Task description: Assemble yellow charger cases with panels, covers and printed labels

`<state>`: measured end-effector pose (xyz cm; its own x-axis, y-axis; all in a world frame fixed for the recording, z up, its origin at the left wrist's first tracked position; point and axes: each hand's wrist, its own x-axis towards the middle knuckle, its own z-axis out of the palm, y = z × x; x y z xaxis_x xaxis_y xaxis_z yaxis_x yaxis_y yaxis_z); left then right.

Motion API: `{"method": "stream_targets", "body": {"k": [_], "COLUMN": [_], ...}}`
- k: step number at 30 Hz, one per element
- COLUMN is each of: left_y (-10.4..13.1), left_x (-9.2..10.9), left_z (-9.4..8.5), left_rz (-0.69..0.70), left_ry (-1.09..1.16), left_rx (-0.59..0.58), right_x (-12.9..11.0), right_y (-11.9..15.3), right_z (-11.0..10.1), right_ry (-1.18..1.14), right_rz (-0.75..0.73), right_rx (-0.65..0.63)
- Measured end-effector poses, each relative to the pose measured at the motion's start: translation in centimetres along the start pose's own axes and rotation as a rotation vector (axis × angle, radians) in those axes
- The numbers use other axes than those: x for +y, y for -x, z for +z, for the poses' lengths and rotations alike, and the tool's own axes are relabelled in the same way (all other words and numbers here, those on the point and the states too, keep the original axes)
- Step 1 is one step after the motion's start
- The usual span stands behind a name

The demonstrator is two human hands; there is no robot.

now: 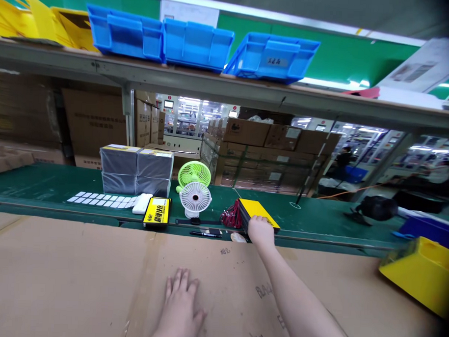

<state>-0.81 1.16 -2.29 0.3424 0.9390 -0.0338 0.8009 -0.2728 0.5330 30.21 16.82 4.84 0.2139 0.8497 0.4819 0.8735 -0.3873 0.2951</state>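
Observation:
My left hand (182, 307) lies on the cardboard sheet (81, 276) with its fingers stretched out and nothing in it. Farther off, at the back edge of the cardboard, my right hand (261, 231) has its fingers closed over the near side of a black box with a yellow top (253, 209). The hand hides part of that box. Left of the box, and touching it or nearly so, is a bundle of dark red cords (231, 215). A flat yellow and black package (157, 212) with printed characters lies on the green bench, left of a small white fan (196, 198).
A green fan (195, 174) stands behind the white one. Stacked wrapped boxes (136, 171) and rows of white labels (101, 199) are on the left. Blue bins (199, 44) line the shelf above. A yellow bin (423, 274) sits at the right edge; a pen (206, 234) lies mid-bench.

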Motion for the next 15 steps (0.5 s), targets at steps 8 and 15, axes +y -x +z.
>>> {"method": "stream_targets", "body": {"k": [8,15], "left_y": [0.2,0.0], "left_x": [0.1,-0.1], "left_z": [-0.5,-0.3], "left_rz": [-0.004,0.011], "left_ry": [0.001,0.011], "left_rx": [-0.021,-0.009], "right_x": [0.9,3.7], "right_y": [-0.9,-2.4], "right_z": [-1.7,-2.5], "right_ry": [-0.119,-0.245], "right_rz": [-0.002,0.010], "right_rx": [-0.103,-0.227]}}
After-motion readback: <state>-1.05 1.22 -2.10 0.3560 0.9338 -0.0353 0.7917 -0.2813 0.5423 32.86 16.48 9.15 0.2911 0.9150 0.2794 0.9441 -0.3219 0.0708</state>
